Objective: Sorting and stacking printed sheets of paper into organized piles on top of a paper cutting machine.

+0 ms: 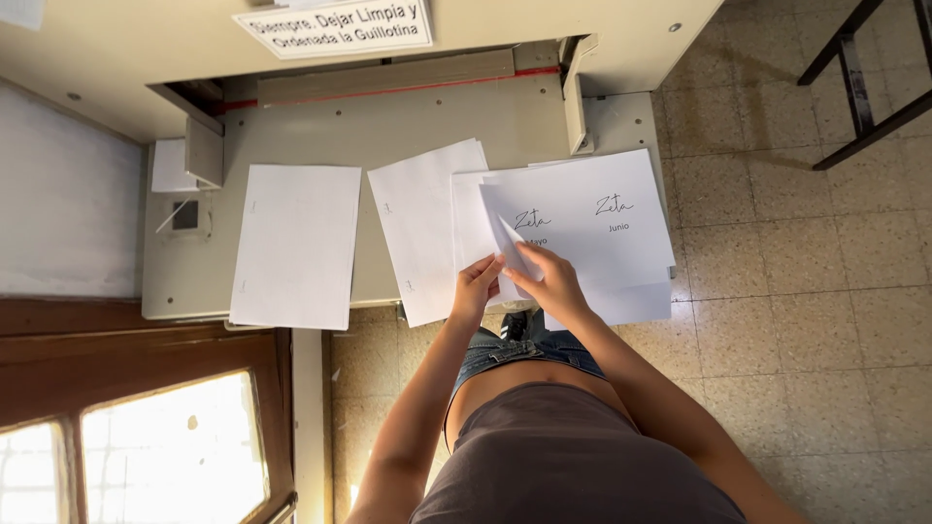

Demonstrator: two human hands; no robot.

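Observation:
A loose pile of white printed sheets [592,223] lies on the grey bed of a paper guillotine [388,126], its near edge hanging over the front. My left hand [476,289] and my right hand [551,281] meet at that near edge. Both pinch the lifted corner of the top sheet, which is folded up between them. To the left lie a slanted blank sheet [422,228] and a separate neat stack of blank white paper [296,243].
The guillotine's blade housing [388,78] runs across the back, with a white sign above it. A side guide [578,92] stands at the right of the bed. Tiled floor [806,291] lies to the right, with dark metal furniture legs [864,107]. A wooden window frame [146,349] is lower left.

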